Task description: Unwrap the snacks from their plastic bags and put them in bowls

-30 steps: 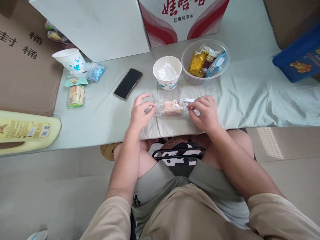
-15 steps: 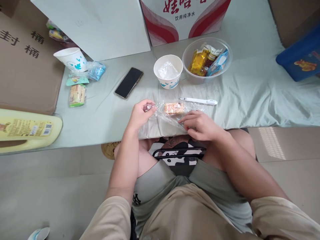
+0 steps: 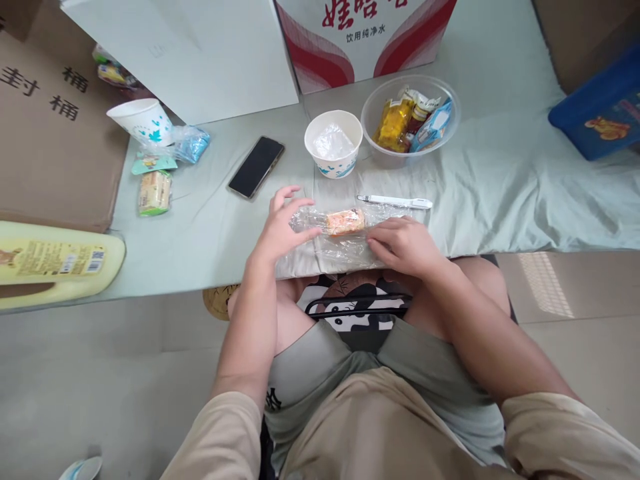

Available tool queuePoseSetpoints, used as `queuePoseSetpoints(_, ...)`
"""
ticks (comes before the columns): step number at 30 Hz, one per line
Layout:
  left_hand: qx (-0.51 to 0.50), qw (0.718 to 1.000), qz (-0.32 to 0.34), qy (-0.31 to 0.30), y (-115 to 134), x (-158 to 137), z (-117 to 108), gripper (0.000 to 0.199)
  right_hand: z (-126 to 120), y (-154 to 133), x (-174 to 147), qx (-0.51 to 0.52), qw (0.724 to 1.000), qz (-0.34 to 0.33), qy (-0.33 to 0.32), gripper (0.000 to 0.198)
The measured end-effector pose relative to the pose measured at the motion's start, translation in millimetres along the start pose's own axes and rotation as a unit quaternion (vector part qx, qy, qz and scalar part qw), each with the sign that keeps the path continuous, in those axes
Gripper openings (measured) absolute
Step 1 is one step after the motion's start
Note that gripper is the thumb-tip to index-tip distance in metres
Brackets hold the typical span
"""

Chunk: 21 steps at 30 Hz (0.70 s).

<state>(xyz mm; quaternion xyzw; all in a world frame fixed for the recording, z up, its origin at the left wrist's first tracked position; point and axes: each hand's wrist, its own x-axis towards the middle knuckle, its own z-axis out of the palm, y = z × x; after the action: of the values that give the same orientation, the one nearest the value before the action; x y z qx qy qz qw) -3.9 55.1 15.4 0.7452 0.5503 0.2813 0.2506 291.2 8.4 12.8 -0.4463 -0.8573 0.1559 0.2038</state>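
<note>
A small orange-and-cream packaged snack (image 3: 345, 222) lies on a crumpled sheet of clear plastic film (image 3: 335, 249) near the table's front edge. My left hand (image 3: 281, 229) is open at the film's left side, thumb and fingers spread apart with nothing between them. At the right end of the snack, my right hand (image 3: 404, 245) has its fingers curled together on the film; the fingertips are partly hidden. A white pen-like cutter (image 3: 395, 201) lies just beyond the right hand. Behind the film stands a paper bowl (image 3: 333, 167) with clear plastic in it.
A clear plastic bowl (image 3: 367, 137) holds several wrapped snacks. Leftward lie a phone (image 3: 256, 167), a wrapped biscuit (image 3: 155, 193), a tipped paper cup (image 3: 143, 121) and a yellow jug (image 3: 60, 257). Cartons (image 3: 185, 53) line the back; a blue container (image 3: 595, 107) stands right.
My left hand has let go of the film and spread its fingers. The film's front part now lies flatter on the table. My right hand's fingers have drawn closer together.
</note>
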Motion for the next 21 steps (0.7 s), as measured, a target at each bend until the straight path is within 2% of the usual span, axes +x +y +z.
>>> queuePoseSetpoints(2, 0.023, 0.998, 0.005, -0.054, 5, -4, -2, 0.037, -1, 1, -1, -0.060, 0.996, 0.052, 0.045, 0.036)
queuePoseSetpoints(4, 0.024, 0.998, -0.013, -0.064, 6, -5, -4, 0.023, 0, 2, -1, -0.084, 0.989, 0.086, 0.085, 0.035)
queuePoseSetpoints(7, 0.001, 0.999, -0.018, -0.042, 6, -5, -7, 0.009, 2, 3, -1, -0.063, 0.986, 0.095, 0.122, 0.030)
queuePoseSetpoints(10, -0.039, 0.999, -0.004, 0.003, 8, -3, -8, 0.009, 5, 2, -1, -0.044, 0.980, 0.125, 0.147, 0.027)
queuePoseSetpoints(12, -0.093, 0.994, -0.032, 0.041, 10, -2, -7, 0.013, 6, 1, -1, -0.033, 0.976, 0.147, 0.157, 0.025)
queuePoseSetpoints(14, -0.172, 0.977, -0.106, 0.068, 13, 0, -4, 0.017, 7, 1, 0, -0.019, 0.976, 0.144, 0.161, 0.023)
queuePoseSetpoints(17, -0.280, 0.932, -0.219, 0.065, 17, 2, 2, 0.024, 12, -1, 3, -0.010, 0.985, 0.091, 0.145, 0.023)
queuePoseSetpoints(21, -0.381, 0.884, -0.272, 0.011, 29, 3, 5, 0.031, 23, -7, 10, -0.022, 0.995, 0.024, 0.098, 0.047)
